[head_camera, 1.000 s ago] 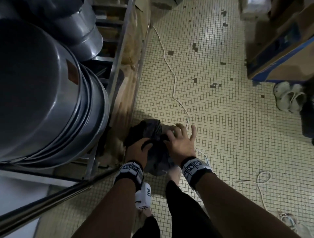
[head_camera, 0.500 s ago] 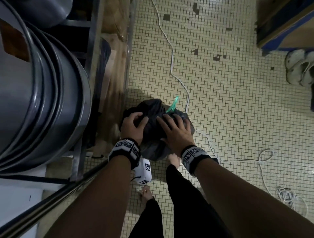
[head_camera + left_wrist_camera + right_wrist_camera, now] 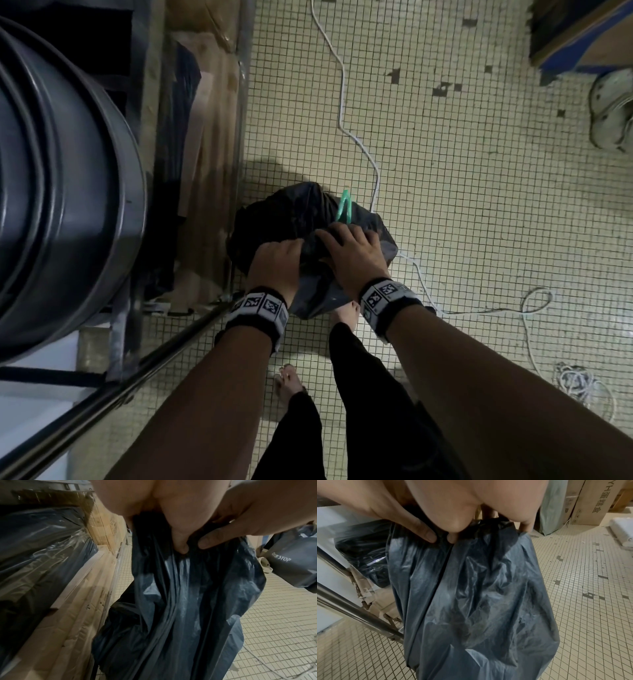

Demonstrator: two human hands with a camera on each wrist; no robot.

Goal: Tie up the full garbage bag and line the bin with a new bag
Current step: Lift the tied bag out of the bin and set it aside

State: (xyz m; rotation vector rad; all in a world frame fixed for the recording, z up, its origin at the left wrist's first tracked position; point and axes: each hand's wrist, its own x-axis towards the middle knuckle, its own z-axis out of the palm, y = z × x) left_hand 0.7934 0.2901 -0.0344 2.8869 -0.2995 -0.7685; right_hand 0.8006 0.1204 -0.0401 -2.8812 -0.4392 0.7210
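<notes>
The full garbage bag [image 3: 291, 219] sits on the tiled floor [image 3: 462, 212] by the person's feet. The left hand [image 3: 275, 263] and right hand [image 3: 356, 257] pinch its bunched top with curled fingers [image 3: 182, 547]. It looks like the tying step; next, a knot must be pulled tight.

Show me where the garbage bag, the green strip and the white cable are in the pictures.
garbage bag [image 3: 291, 212]: head view, dark top side of the bag.
green strip [image 3: 344, 205]: head view, middle of the strip above the bag.
white cable [image 3: 340, 89]: head view, stretch lying on the floor tiles.
</notes>
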